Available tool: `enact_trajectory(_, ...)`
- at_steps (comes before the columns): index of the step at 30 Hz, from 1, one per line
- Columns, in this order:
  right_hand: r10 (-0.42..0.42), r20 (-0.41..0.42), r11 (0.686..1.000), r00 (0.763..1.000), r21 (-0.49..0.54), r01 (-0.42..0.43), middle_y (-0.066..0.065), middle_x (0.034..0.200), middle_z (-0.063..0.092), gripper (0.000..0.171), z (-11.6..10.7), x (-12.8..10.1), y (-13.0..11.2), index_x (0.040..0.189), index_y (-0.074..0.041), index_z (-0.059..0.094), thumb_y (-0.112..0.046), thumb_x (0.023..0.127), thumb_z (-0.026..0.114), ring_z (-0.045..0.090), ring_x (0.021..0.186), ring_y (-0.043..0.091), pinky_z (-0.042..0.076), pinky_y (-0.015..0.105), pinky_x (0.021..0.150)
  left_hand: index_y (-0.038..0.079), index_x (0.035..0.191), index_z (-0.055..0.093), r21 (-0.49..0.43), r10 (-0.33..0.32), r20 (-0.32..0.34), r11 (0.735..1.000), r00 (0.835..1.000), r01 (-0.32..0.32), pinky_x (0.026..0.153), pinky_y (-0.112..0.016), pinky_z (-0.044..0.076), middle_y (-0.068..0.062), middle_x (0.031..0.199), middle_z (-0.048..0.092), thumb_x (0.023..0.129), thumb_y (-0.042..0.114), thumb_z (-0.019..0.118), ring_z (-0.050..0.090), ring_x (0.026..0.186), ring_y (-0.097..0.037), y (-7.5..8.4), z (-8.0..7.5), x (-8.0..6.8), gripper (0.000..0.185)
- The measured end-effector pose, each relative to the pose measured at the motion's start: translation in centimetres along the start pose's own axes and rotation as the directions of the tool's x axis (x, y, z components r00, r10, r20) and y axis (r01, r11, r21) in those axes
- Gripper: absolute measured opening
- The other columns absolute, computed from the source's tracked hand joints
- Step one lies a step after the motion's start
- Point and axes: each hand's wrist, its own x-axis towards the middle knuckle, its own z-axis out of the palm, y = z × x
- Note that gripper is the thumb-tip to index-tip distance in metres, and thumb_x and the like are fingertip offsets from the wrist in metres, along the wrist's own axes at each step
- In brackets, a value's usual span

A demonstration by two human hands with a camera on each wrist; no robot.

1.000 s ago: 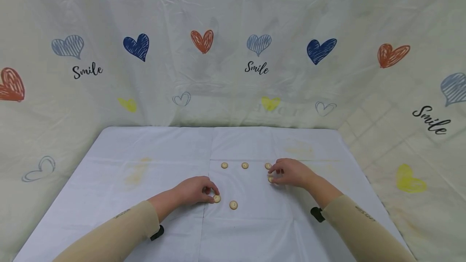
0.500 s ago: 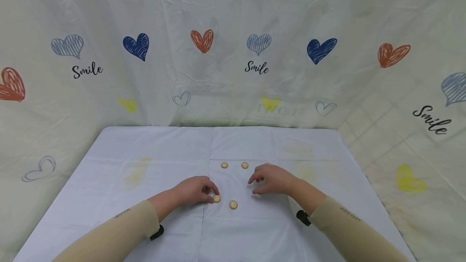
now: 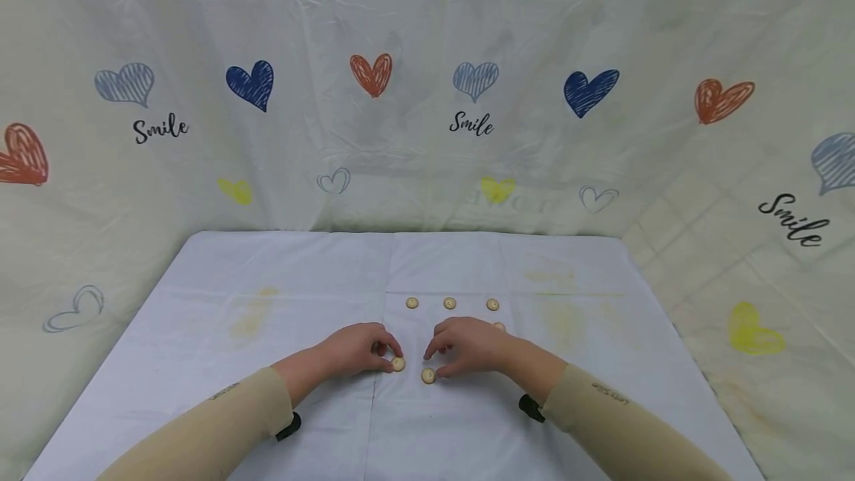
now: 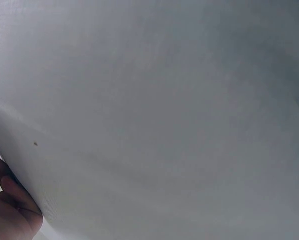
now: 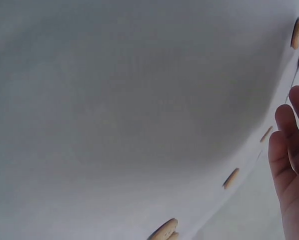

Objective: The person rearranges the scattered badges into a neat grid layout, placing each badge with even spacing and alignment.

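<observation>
Several small round tan buttons lie on a white cloth-covered table [image 3: 267, 362]. My left hand [image 3: 391, 359] rests on the cloth with thumb and forefinger curled on one button [image 3: 398, 364]. My right hand [image 3: 433, 364] hovers just right of it, fingers loosely arched over a second button [image 3: 428, 375], thumb tip at its edge. Farther back lie three buttons in a row [image 3: 450, 303], and another button [image 3: 499, 326] peeks out behind the right hand. The right wrist view shows relaxed fingers [image 5: 288, 160] beside edge-on buttons [image 5: 231, 178]. The left wrist view shows only cloth and a bit of my left hand's fingers [image 4: 9, 212].
A cream sheet printed with hearts and "Smile" [image 3: 470, 125] hangs behind and around the table. Faint yellowish stains [image 3: 250, 318] mark the cloth. Both forearms wear beige sleeves [image 3: 220, 421] with black wrist straps.
My right hand has left the button at the right and moved left and nearer, down to the button beside my left hand. The left hand has not moved.
</observation>
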Motion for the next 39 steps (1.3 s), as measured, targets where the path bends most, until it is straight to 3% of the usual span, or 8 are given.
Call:
enact_trajectory(6,-0.002,0.031,1.000,1.000,0.015,0.002,-0.018,0.090,0.060,0.021,0.5,0.5,-0.4,0.103,-0.030,0.077,-0.037,0.084,0.080,0.053,0.083,0.000,0.045,0.020,0.078,0.034,0.098,0.075,0.003,0.004,0.001,1.000,1.000,-0.004,0.069,-0.027,0.042,0.012,0.078,0.054,0.085,0.031,0.080,0.050,0.074,-0.006,0.0,-0.1,0.0,0.015)
enact_trajectory(18,-0.043,0.037,0.994,0.998,-0.096,0.046,-0.020,0.085,0.056,0.019,0.8,0.6,-0.8,0.103,-0.032,0.077,-0.038,0.085,0.078,0.047,0.077,-0.001,0.041,0.017,0.071,0.034,0.098,0.076,0.018,0.010,-0.012,1.000,1.000,-0.009,0.068,-0.026,0.042,0.012,0.077,0.053,0.085,0.032,0.079,0.049,0.073,-0.006,0.1,0.0,0.0,0.014)
enact_trajectory(23,-0.061,0.021,0.994,0.998,-0.095,0.062,-0.018,0.084,0.056,0.018,0.8,0.5,-0.8,0.102,-0.030,0.077,-0.037,0.085,0.077,0.047,0.076,0.000,0.040,0.018,0.070,0.034,0.098,0.076,0.011,0.007,-0.012,1.000,1.000,-0.007,0.068,-0.026,0.042,0.012,0.078,0.053,0.085,0.033,0.079,0.049,0.073,-0.006,-0.1,0.1,0.1,0.014)
enact_trajectory(33,0.047,-0.075,0.998,0.996,0.043,-0.044,-0.019,0.089,0.059,0.017,-0.3,-0.7,0.7,0.102,-0.031,0.076,-0.036,0.086,0.076,0.055,0.083,0.000,0.048,0.022,0.077,0.033,0.098,0.076,-0.009,-0.004,-0.011,1.000,1.000,0.004,0.068,-0.026,0.042,0.012,0.078,0.054,0.084,0.031,0.080,0.050,0.073,-0.006,0.1,0.2,-0.1,0.015)
enact_trajectory(39,0.096,-0.097,0.994,0.991,0.064,-0.090,-0.015,0.090,0.060,0.017,-1.7,-1.2,1.3,0.103,-0.030,0.076,-0.035,0.087,0.075,0.057,0.086,0.006,0.048,0.026,0.076,0.033,0.098,0.076,-0.006,-0.013,-0.008,1.000,1.000,0.013,0.068,-0.027,0.042,0.012,0.078,0.054,0.084,0.031,0.080,0.049,0.073,-0.006,0.2,0.0,-0.2,0.015)
